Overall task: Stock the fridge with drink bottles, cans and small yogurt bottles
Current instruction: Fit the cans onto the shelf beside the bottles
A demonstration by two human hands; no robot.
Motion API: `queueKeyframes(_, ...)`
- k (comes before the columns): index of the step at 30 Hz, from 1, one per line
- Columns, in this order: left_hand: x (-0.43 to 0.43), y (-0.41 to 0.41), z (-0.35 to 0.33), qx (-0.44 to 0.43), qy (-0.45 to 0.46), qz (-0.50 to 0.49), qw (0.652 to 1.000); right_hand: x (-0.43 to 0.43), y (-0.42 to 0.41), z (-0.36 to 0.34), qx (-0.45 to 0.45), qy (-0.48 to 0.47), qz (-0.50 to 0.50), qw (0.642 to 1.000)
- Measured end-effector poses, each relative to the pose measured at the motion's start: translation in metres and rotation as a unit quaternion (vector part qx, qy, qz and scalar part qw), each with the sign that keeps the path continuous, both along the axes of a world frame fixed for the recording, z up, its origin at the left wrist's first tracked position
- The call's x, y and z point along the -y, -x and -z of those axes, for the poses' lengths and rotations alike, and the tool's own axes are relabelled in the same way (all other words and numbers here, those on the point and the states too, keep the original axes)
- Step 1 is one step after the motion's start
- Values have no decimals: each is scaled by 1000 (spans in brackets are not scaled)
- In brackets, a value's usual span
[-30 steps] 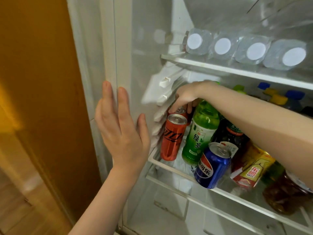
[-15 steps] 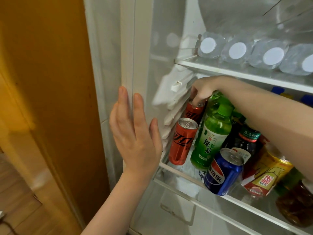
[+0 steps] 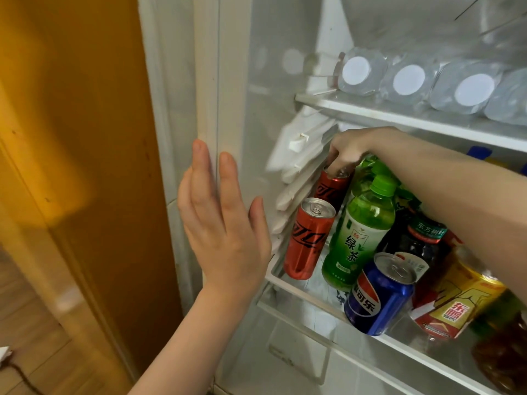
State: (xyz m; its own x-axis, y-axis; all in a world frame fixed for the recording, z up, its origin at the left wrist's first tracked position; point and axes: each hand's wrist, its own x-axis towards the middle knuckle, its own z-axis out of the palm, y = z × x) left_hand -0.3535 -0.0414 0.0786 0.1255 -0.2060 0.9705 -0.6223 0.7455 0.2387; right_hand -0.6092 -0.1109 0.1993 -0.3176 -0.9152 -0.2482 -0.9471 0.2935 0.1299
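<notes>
My right hand (image 3: 346,153) reaches deep into the fridge and grips the top of a red cola can (image 3: 332,188) at the back left of the glass shelf (image 3: 310,295). A second red cola can (image 3: 308,239) stands in front of it. To their right stand a green tea bottle (image 3: 359,238), a blue cola can (image 3: 376,295), a dark bottle (image 3: 413,246) and a yellow-red bottle (image 3: 456,303). My left hand (image 3: 222,220) lies flat and open against the fridge's left frame (image 3: 208,81).
Several clear bottles with white caps (image 3: 407,79) lie on the upper shelf (image 3: 399,115). White rails (image 3: 296,166) line the fridge's left inner wall. A brown bottle (image 3: 502,357) stands at the far right. An orange-brown panel (image 3: 79,138) rises to the left.
My right hand has gone further back with the red can and set it lower behind the front can. The view has shifted so everything sits more to the right.
</notes>
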Motion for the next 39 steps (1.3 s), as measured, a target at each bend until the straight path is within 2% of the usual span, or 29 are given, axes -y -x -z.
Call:
queueKeyframes(13,1,1,-1,-8,-2,2,1000,12,14,12,-5,-8,46,999)
queueKeyframes(21,1,1,0,-1,-3,6,1000,5,4,7,-36,-2,25,999)
queueKeyframes(26,0,0,1,4,4,2,1000,-7,-12,-5,-84,45,-23,995)
queueKeyframes(31,-1,-1,-1,4,6,3,1000,-23,-33,-9,-153,33,-55,986)
queueKeyframes(34,-1,-2,0,7,0,7,1000,-37,-43,-14,-120,52,-68,989)
queueKeyframes(37,-2,-2,0,2,-5,7,1000,-53,-53,-15,-7,43,-65,997)
queueKeyframes(39,-3,-3,-1,-2,-6,11,1000,-63,-61,-12,34,22,-75,996)
